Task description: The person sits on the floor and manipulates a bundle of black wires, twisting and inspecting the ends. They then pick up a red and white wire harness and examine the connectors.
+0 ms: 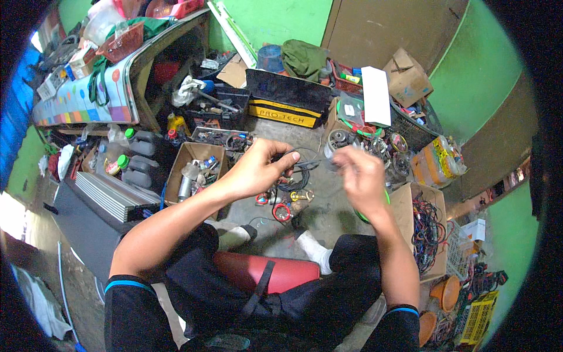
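Note:
My left hand (263, 168) is closed in a pinch on a thin black cable (302, 177). Loops of the cable hang below the fingers, and a strand runs across toward my right hand (365, 183). That hand is raised with bent fingers, smeared by motion, so whether it grips the strand's end cannot be told. On the floor under the hands lie several small parts, among them a red ring-shaped piece (281, 212) and a yellow-and-brass fitting (302, 195).
An open cardboard box of parts (218, 154) stands at the left, another full of tangled wires (431, 234) at the right. A black-and-yellow toolbox (287, 111) lies beyond. Grey jugs (141, 170) line the left side. Beneath me is a red seat (258, 271).

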Motion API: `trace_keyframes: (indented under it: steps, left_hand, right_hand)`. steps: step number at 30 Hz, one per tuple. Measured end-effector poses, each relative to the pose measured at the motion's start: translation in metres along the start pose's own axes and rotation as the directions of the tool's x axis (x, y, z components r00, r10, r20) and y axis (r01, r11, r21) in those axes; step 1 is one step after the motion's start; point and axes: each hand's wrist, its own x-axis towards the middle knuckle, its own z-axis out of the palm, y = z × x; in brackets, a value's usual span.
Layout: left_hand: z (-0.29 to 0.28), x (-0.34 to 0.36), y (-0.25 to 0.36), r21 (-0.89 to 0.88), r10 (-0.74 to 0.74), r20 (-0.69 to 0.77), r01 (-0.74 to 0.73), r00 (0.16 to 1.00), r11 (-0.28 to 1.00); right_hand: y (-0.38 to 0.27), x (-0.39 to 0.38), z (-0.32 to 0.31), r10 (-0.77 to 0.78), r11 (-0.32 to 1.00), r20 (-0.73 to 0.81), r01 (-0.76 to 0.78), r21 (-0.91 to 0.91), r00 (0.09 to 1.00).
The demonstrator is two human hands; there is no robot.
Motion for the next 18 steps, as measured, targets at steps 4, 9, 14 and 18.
trace_keyframes:
  steps: [4,9,14,18]
  left_hand:
    - [-0.016,0.003,-0.014,0.097,0.094,-0.017,-0.092,0.995,0.991]
    - [-0.003,0.000,-0.003,0.108,0.066,-0.026,-0.063,0.997,0.992]
    - [0.002,-0.003,0.006,0.072,0.063,0.005,-0.063,0.998,0.995]
    - [0.002,-0.002,0.008,0.042,0.124,0.047,-0.126,0.991,0.991]
  right_hand:
    - [0.032,0.006,-0.038,0.351,0.935,-0.398,-0.340,0.101,0.848]
    - [0.007,0.009,-0.027,-0.109,0.961,-0.326,0.015,-0.277,0.939]
    - [-0.012,-0.001,-0.003,0.221,0.958,0.458,-0.280,0.065,0.861]
    - [0.015,-0.001,-0.018,0.332,0.886,-0.007,-0.310,0.346,0.943]
